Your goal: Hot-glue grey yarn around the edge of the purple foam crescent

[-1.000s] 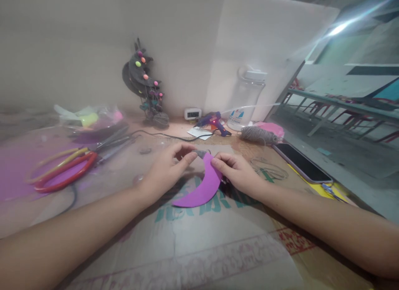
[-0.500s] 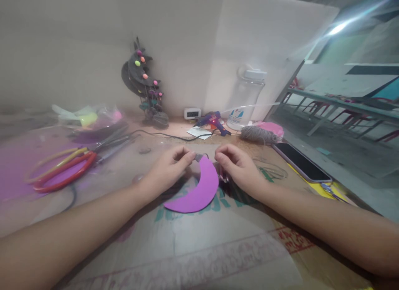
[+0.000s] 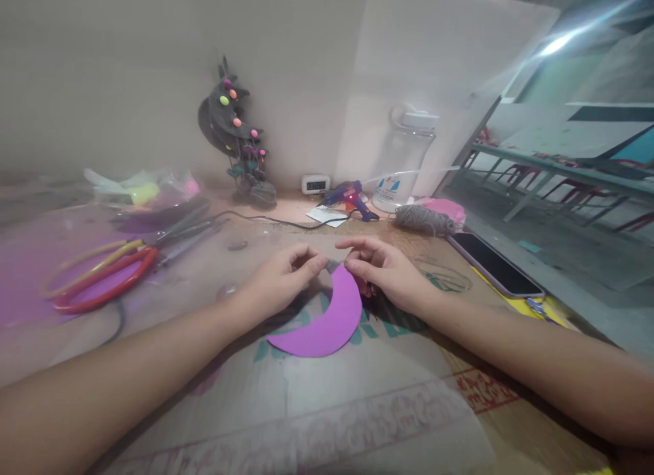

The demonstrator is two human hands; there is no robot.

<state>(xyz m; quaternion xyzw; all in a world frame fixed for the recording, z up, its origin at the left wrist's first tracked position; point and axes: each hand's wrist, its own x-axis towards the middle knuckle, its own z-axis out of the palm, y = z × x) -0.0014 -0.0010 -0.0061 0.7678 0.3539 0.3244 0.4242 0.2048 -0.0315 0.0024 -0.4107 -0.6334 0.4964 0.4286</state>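
Observation:
A flat purple crescent (image 3: 334, 322) is held above the brown work surface, its lower horn pointing left. Dark grey material, perhaps yarn, covers its upper tip (image 3: 333, 264). My left hand (image 3: 286, 277) is closed in a pinch at that tip, on the left side. From the right, my right hand (image 3: 385, 274) has its thumb against the crescent's upper edge, with the index finger stretched out above and the other fingers curled behind. Something dark and shiny hangs below the right hand, too hidden to name.
Scissors with red and yellow handles (image 3: 107, 277) lie left. At the back are a decorated grey crescent (image 3: 225, 117), a small clock (image 3: 315, 184), a glue gun (image 3: 350, 197), a clear bottle (image 3: 403, 161) and grey yarn (image 3: 424, 219). A phone (image 3: 495, 265) lies right.
The crescent's upper end has shifted slightly right and down. My right hand has moved left onto its tip, and its index finger has straightened out. My left hand has followed slightly right.

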